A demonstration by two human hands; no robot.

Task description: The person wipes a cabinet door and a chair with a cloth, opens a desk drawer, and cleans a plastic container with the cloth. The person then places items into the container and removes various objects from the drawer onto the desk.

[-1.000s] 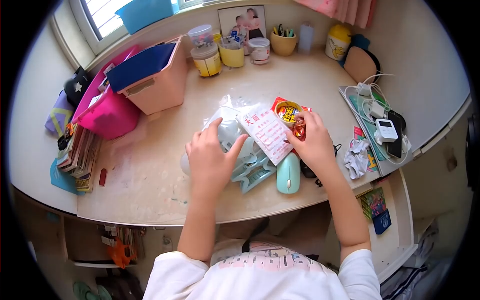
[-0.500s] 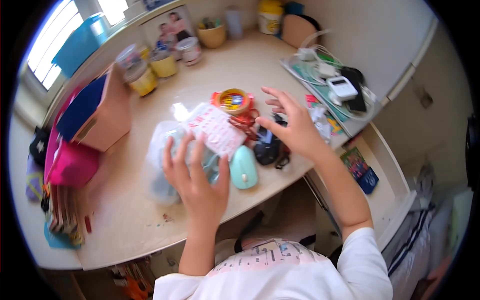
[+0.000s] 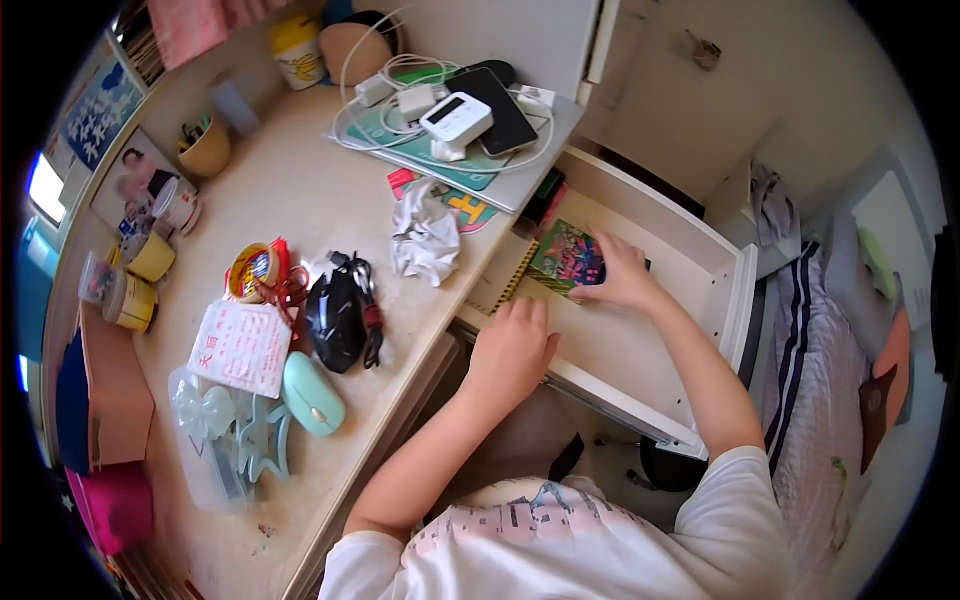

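My right hand (image 3: 622, 272) reaches into the pulled-out drawer (image 3: 640, 355). Its thumb and fingers close round the right side of a small booklet (image 3: 562, 255) with a colourful picture cover. A dark end of it peeks out beyond the hand. My left hand (image 3: 512, 350) is at the drawer's near-left side, knuckles up, with its fingers bent and close together. Whatever lies under those fingertips is hidden. Just beyond them, a spiral-bound notebook (image 3: 500, 272) with a yellow-and-black edge lies along the drawer's left side.
On the desk (image 3: 330, 150) lie a black mouse (image 3: 336, 318), a mint mouse (image 3: 313, 394), crumpled tissue (image 3: 425, 232), a tape roll (image 3: 252, 270), a white-and-red packet (image 3: 240, 347) and star-shaped mint items (image 3: 263, 440). A laptop (image 3: 510, 190) carries a phone (image 3: 497, 110) and cables.
Both hands have moved from above the desk items to the drawer on the right. My right hand has taken hold of the booklet. The view has turned rightward.
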